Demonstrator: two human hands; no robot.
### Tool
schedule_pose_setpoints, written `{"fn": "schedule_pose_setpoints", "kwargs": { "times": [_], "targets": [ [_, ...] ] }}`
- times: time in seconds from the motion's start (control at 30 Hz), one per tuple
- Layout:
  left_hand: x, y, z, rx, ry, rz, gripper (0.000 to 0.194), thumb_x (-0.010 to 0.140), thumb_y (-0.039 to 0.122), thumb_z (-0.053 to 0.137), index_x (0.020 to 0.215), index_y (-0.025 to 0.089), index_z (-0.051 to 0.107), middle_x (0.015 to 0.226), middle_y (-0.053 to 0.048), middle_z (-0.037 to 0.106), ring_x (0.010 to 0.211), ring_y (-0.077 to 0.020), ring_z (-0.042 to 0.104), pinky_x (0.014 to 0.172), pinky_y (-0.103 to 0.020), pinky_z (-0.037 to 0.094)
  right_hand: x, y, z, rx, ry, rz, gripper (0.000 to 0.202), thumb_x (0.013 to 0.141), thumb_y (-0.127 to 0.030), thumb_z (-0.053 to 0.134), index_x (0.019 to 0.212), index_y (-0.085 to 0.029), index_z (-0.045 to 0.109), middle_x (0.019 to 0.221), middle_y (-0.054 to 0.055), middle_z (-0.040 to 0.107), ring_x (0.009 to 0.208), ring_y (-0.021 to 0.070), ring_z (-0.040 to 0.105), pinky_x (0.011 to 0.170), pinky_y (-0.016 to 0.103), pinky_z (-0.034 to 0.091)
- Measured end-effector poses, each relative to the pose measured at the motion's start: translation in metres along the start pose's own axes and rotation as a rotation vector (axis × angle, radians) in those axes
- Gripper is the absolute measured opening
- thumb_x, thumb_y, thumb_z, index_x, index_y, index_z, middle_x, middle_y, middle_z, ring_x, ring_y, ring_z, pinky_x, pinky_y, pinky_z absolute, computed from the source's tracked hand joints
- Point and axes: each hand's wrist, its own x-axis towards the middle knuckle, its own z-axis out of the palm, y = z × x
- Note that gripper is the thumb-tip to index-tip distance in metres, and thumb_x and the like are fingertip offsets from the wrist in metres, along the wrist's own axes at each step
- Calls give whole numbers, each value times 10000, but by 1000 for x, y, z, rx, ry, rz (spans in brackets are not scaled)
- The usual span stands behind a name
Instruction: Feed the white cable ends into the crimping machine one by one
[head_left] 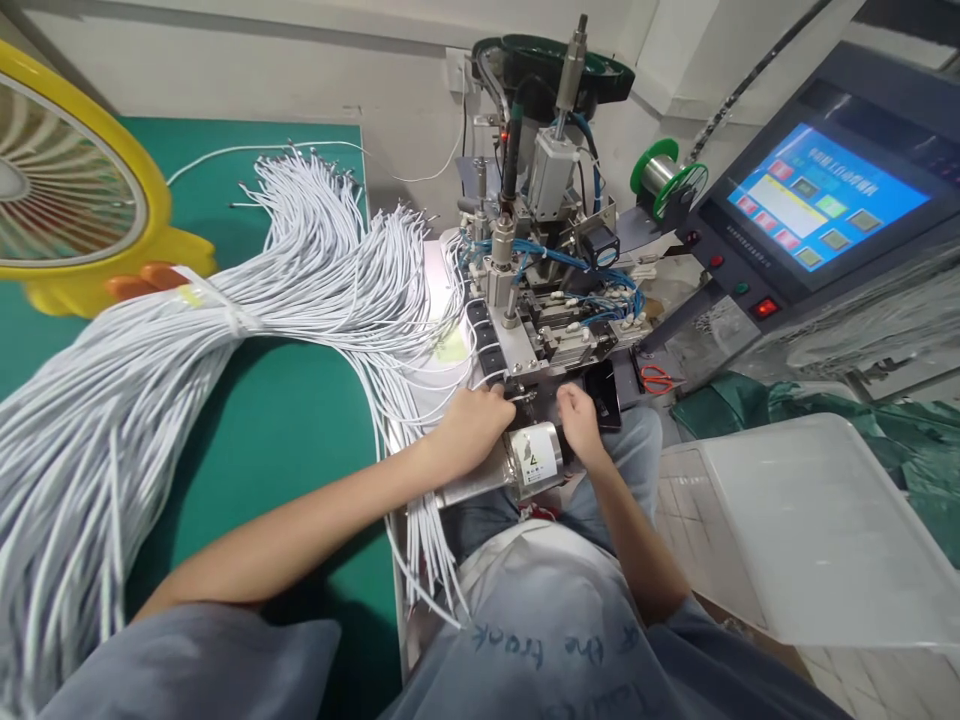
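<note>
My left hand (480, 425) is closed at the front edge of a bench machine (525, 345), its fingertips curled down beside the fixture. A small pale piece shows by those fingertips, too small to name. My right hand (579, 420) is also closed, thumb against the fingers, just right of the fixture; what it may hold is hidden. Between and below my hands sits a metal cylinder (537, 460) with a white label. Many white cables (315, 290), tied in a bundle, lie left of the machine, and some hang over the table edge by my left wrist.
A yellow fan (150, 200) stands on the green table (300, 480) at left. At right are a control screen (829, 195), a wire spool (664, 175), orange-handled scissors (657, 379), a dark phone-like slab (604, 395) and a white plastic tray (832, 520).
</note>
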Motion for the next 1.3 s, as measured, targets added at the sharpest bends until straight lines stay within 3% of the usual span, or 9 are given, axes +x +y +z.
{"fn": "schedule_pose_setpoints", "kwargs": {
  "times": [0.13, 0.33, 0.43, 0.53, 0.77, 0.87, 1.07, 1.2, 1.3],
  "targets": [
    [2, -5, 3, 0, 24, -137, 265, 802, -1, 388, 941, 36, 611, 782, -172, 632, 738, -260, 644, 539, -278, 391, -51, -25, 7, -107, 184, -157, 207, 839, -340, 427, 701, -202, 497, 577, -11, 418, 552, 136, 367, 534, 262, 271],
    [1, -6, 4, -13, 22, -156, 310, 817, 6, 380, 1032, 24, 602, 778, -192, 651, 734, -271, 653, 543, -282, 395, -107, -31, 64, -136, -605, -76, 274, 799, -342, 531, 579, -180, 558, 541, -6, 525, 528, 120, 447, 536, 246, 321],
    [-2, -4, 2, -11, 32, -158, 281, 816, 13, 388, 958, 29, 631, 777, -195, 654, 738, -277, 656, 545, -291, 411, -109, -16, 85, 44, -740, 84, 146, 751, -275, 559, 652, -169, 578, 582, -8, 564, 514, 111, 480, 503, 223, 347],
    [-3, -3, -1, -14, 42, -151, 227, 785, 14, 428, 777, 55, 651, 727, -179, 649, 720, -285, 655, 535, -296, 423, -110, -5, 92, 106, -712, 196, 89, 740, -215, 534, 686, -160, 579, 605, -1, 586, 502, 105, 498, 488, 213, 367],
    [-6, 3, 0, -46, 85, -84, 227, 810, 98, 450, 692, 115, 644, 671, -131, 643, 645, -282, 649, 500, -307, 430, -118, -1, 102, 144, -752, 181, 72, 724, -215, 557, 682, -156, 562, 582, -21, 531, 486, 101, 504, 490, 208, 372],
    [-8, 8, -1, -65, 90, -42, 222, 810, 107, 453, 674, 122, 629, 668, -115, 637, 617, -250, 641, 504, -291, 427, -121, -5, 99, -3, -663, 79, 97, 751, -182, 496, 673, -162, 551, 574, -22, 522, 515, 105, 512, 499, 200, 356],
    [-15, 19, -8, -217, 132, 111, 253, 872, 225, 425, 715, 128, 598, 713, -77, 626, 618, -190, 616, 531, -270, 403, -128, -13, 79, -417, -336, -190, 208, 775, -116, 432, 813, -159, 631, 763, 65, 655, 743, 186, 604, 701, 266, 410],
    [-17, 23, -8, -422, 185, 274, 269, 917, 279, 387, 813, 153, 601, 788, -36, 616, 713, -142, 599, 610, -241, 412, -118, -12, 58, -398, -254, -171, 274, 837, -213, 397, 885, -113, 648, 861, 143, 671, 830, 242, 621, 729, 316, 447],
    [-17, 23, -9, -561, 171, 307, 300, 947, 267, 337, 841, 153, 593, 817, -32, 609, 756, -124, 586, 690, -220, 417, -96, -16, 34, -337, -215, -99, 271, 815, -273, 442, 755, -97, 639, 765, 138, 664, 731, 237, 610, 619, 307, 453]
  ]
}}
